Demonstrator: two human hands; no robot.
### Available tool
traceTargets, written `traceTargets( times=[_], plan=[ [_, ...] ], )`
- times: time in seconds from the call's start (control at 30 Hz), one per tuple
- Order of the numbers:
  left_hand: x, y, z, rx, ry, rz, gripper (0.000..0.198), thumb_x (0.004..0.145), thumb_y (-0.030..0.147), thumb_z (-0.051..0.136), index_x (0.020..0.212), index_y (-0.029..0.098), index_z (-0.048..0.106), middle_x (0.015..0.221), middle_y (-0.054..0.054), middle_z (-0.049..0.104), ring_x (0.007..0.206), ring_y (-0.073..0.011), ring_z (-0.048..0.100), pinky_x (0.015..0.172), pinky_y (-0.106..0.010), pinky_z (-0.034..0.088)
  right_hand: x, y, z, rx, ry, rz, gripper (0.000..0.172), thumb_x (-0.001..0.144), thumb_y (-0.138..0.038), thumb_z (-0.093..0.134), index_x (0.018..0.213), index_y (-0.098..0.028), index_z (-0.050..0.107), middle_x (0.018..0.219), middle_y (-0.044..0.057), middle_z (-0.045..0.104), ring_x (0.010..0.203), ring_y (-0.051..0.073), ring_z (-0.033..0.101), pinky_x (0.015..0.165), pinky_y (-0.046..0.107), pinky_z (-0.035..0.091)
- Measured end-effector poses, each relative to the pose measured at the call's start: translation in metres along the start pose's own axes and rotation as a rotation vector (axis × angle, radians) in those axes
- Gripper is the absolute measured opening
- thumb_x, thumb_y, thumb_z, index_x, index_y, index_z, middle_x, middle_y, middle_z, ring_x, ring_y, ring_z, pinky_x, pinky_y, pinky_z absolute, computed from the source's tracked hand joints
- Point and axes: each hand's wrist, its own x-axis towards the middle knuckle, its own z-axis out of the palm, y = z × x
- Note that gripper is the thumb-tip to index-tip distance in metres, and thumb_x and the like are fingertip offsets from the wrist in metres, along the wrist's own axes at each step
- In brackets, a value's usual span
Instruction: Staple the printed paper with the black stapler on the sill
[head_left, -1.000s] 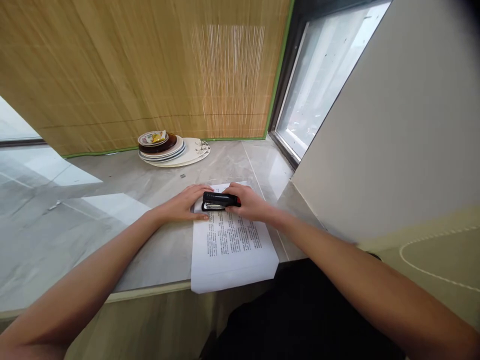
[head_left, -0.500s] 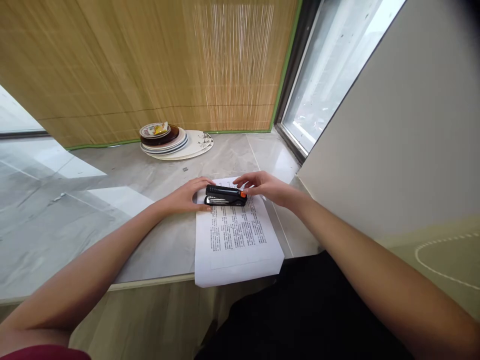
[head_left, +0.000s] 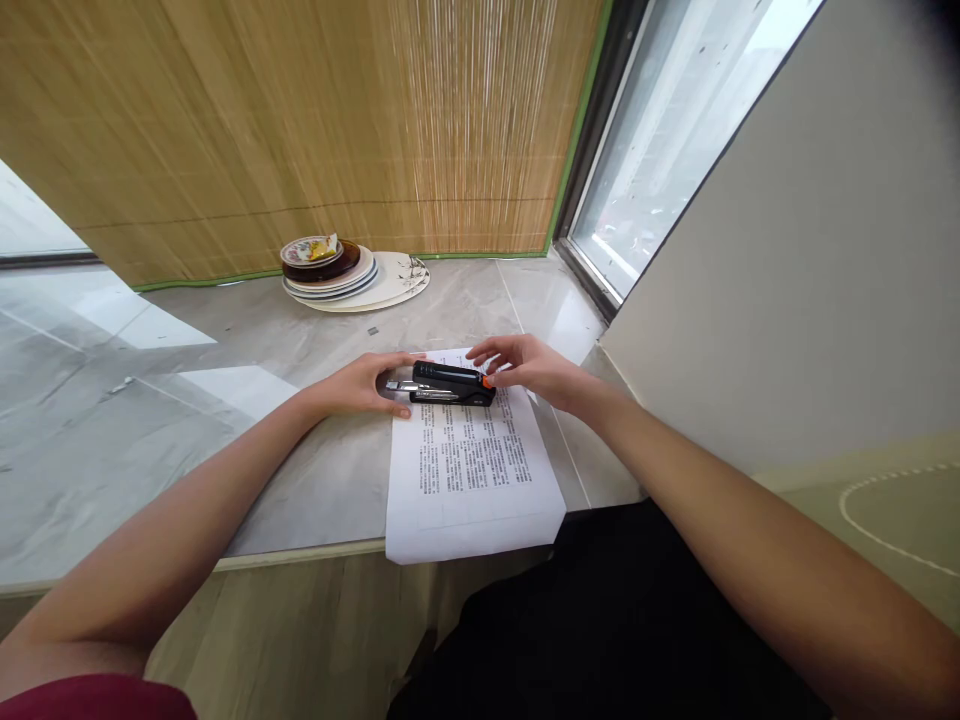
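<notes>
A black stapler (head_left: 454, 384) lies across a printed sheet of paper (head_left: 476, 525), its orange button (head_left: 486, 381) at the right end. From its left end sticks out a metal staple tray (head_left: 401, 386). My left hand (head_left: 361, 384) is open around that end, thumb in front and fingers behind, with the tray in the gap between them. At the right end, my right hand (head_left: 529, 372) has its thumb against the orange button and its other fingers bent behind the stapler. Whether those fingers touch the stapler's far side is hard to see.
Stacked plates (head_left: 330, 272), with a small yellow packet on top, stand at the back of the grey marble-look ledge (head_left: 322, 510). A bamboo blind (head_left: 300, 120) hangs behind them. A wall (head_left: 787, 250) and a window bound the right side. The paper overhangs the ledge's front edge.
The metal staple tray has slid out of the stapler's left end, into the gap of my left hand. My right thumb stays at the orange button. The view has shifted slightly.
</notes>
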Motion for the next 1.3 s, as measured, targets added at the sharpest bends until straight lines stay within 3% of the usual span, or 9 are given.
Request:
traceTargets(
  times=[0.13, 0.27, 0.37, 0.47, 0.6, 0.73, 0.93, 1.13, 1.3],
  plan=[
    [0.001, -0.004, 0.001, -0.025, 0.005, -0.006, 0.087, 0.067, 0.037, 0.093, 0.149, 0.034, 0.064, 0.143, -0.012, 0.069, 0.126, -0.0383, 0.065, 0.111, -0.057, 0.046, 0.0, -0.009, 0.015, -0.135, 0.01, -0.168, 0.04, 0.088, -0.039, 0.076, 0.126, -0.026, 0.073, 0.133, 0.009, 0.071, 0.116, 0.026, 0.066, 0.097, 0.043, 0.057],
    [0.002, -0.001, 0.002, -0.176, 0.02, 0.028, 0.082, 0.064, 0.053, 0.095, 0.139, 0.028, 0.071, 0.142, -0.015, 0.069, 0.134, -0.0408, 0.061, 0.116, -0.058, 0.042, 0.003, -0.003, 0.035, -0.374, -0.009, -0.206, 0.037, 0.083, -0.033, 0.081, 0.119, -0.026, 0.075, 0.11, 0.003, 0.077, 0.098, 0.021, 0.069, 0.09, 0.037, 0.054],
    [0.004, 0.01, 0.004, -0.493, 0.286, 0.099, 0.068, 0.083, 0.076, 0.071, 0.125, 0.023, 0.076, 0.139, -0.016, 0.07, 0.143, -0.0377, 0.054, 0.121, -0.054, 0.039, 0.003, 0.002, 0.044, -0.474, 0.069, -0.267, 0.023, 0.09, -0.03, 0.073, 0.112, -0.025, 0.076, 0.095, 0.001, 0.076, 0.086, 0.019, 0.068, 0.084, 0.035, 0.053],
    [0.005, 0.021, 0.006, -0.817, 0.566, 0.027, 0.066, 0.099, 0.076, 0.046, 0.12, 0.02, 0.074, 0.137, -0.017, 0.071, 0.142, -0.0341, 0.056, 0.119, -0.051, 0.043, 0.0, -0.003, 0.049, -0.601, 0.154, -0.396, 0.022, 0.096, -0.026, 0.067, 0.116, -0.026, 0.075, 0.104, 0.005, 0.076, 0.102, 0.023, 0.066, 0.089, 0.039, 0.053],
    [0.004, 0.024, 0.012, -1.13, 0.385, -0.248, 0.069, 0.104, 0.07, 0.039, 0.123, 0.012, 0.071, 0.136, -0.023, 0.07, 0.128, -0.0359, 0.066, 0.109, -0.052, 0.053, -0.005, -0.018, 0.056, -0.79, 0.098, -0.571, 0.032, 0.102, -0.015, 0.056, 0.128, -0.031, 0.069, 0.131, 0.005, 0.071, 0.124, 0.028, 0.058, 0.109, 0.05, 0.047],
    [0.005, 0.02, 0.019, -1.215, 0.275, -0.303, 0.065, 0.106, 0.064, 0.039, 0.122, 0.011, 0.072, 0.124, -0.022, 0.074, 0.114, -0.0335, 0.07, 0.102, -0.049, 0.056, -0.006, -0.024, 0.062, -0.821, -0.016, -0.619, 0.038, 0.107, -0.015, 0.047, 0.133, -0.035, 0.067, 0.128, 0.003, 0.07, 0.122, 0.026, 0.059, 0.115, 0.051, 0.046],
    [0.009, 0.017, 0.024, -1.302, 0.368, -0.31, 0.045, 0.111, 0.041, 0.039, 0.098, 0.014, 0.073, 0.078, -0.008, 0.065, 0.079, -0.0208, 0.066, 0.09, -0.036, 0.061, -0.007, -0.021, 0.065, -0.839, 0.053, -0.584, 0.042, 0.104, -0.012, 0.05, 0.136, -0.035, 0.065, 0.131, 0.004, 0.069, 0.124, 0.029, 0.057, 0.114, 0.055, 0.047],
    [0.012, 0.008, 0.019, -1.334, 0.696, -0.388, 0.024, 0.089, 0.007, 0.047, 0.094, 0.013, 0.07, 0.083, -0.01, 0.067, 0.073, -0.0165, 0.065, 0.076, -0.03, 0.06, -0.005, -0.021, 0.056, -0.577, 0.391, -0.32, 0.035, 0.09, -0.015, 0.067, 0.123, -0.027, 0.073, 0.118, 0.007, 0.075, 0.112, 0.03, 0.064, 0.098, 0.052, 0.055],
    [0.01, 0.015, 0.014, -1.379, 0.796, -0.366, 0.027, 0.086, 0.007, 0.045, 0.099, 0.009, 0.069, 0.087, -0.011, 0.068, 0.079, -0.0155, 0.068, 0.077, -0.026, 0.061, -0.003, -0.009, 0.048, -0.385, 0.165, -0.05, 0.027, 0.075, -0.023, 0.083, 0.101, -0.022, 0.076, 0.096, 0.004, 0.077, 0.087, 0.023, 0.07, 0.083, 0.039, 0.057]
  ],
)
